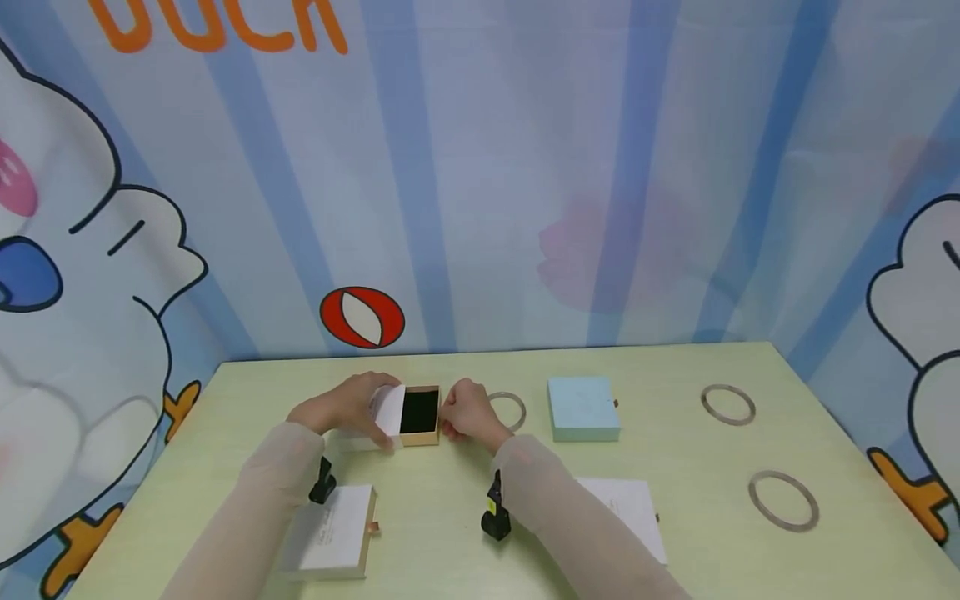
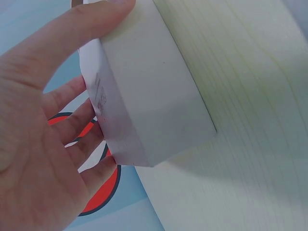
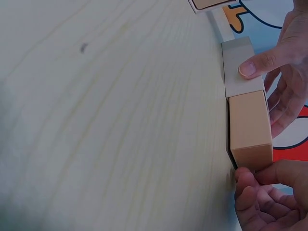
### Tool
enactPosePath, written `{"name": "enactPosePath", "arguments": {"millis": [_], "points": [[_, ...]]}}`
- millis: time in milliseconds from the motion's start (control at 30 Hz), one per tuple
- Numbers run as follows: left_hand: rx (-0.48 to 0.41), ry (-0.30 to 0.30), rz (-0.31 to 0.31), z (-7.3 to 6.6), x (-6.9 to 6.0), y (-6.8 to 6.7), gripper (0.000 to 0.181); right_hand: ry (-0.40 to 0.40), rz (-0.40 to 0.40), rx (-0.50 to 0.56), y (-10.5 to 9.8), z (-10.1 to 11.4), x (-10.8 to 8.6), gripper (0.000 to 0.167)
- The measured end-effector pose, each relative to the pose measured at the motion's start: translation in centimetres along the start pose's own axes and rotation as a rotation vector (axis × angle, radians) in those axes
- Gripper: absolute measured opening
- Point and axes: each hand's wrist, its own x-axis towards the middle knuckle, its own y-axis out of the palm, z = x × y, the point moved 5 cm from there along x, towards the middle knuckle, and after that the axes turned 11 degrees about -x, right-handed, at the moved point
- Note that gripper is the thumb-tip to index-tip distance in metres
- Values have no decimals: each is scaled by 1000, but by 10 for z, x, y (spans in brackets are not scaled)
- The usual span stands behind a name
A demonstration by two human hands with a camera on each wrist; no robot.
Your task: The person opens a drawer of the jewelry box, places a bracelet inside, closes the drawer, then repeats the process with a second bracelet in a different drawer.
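We see a white printed cardboard box cover point(image 1: 387, 408) toward the back of the table, left of centre, with a tan cardboard drawer point(image 1: 420, 414) sticking partway out of its right end; a black lining shows inside. Our left hand point(image 1: 352, 406) grasps the cover, its thumb against the near side and its fingers at the far edge. Our right hand point(image 1: 470, 414) has thumb and curled fingers pinching the drawer at its outer end, though we cannot tell exactly what lies between the fingertips.

Just beyond that hand, partly hidden by it, we find a thin round grey ring point(image 1: 523, 408), and to its right a light blue square box point(image 1: 583, 408) with a small brown tab. Nearer us on the pale yellow wood-grained table point(image 1: 435, 525) lie a white rectangular box with a brown tab point(image 1: 330, 529), beside our left forearm, and another white printed box point(image 1: 628, 507), partly covered by our right forearm. Two more thin grey rings point(image 1: 772, 474) lie well apart from the boxes, at the right.
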Motion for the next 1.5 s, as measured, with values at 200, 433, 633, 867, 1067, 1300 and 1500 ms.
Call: {"name": "enactPosePath", "arguments": {"millis": [200,433,633,867,1067,1300,1500], "points": [[-13,2,-4,3,0,0,94,21,3,16,2,-1,2,33],[-25,-1,-4,3,1,2,95,17,-10,17,1,-3,2,35],[-30,26,-6,3,1,0,95,13,-16,8,-2,-2,1,37],[-30,20,-10,2,0,0,95,22,-26,-1,-2,-2,1,39],[-38,21,-8,2,1,1,95,32,-28,-6,-3,-2,0,38],[-17,12,-8,5,3,1,95,45,-33,-21,-4,-3,0,35],[-9,15,-9,6,4,2,95,48,-33,-26,-5,-2,-1,32]]}}
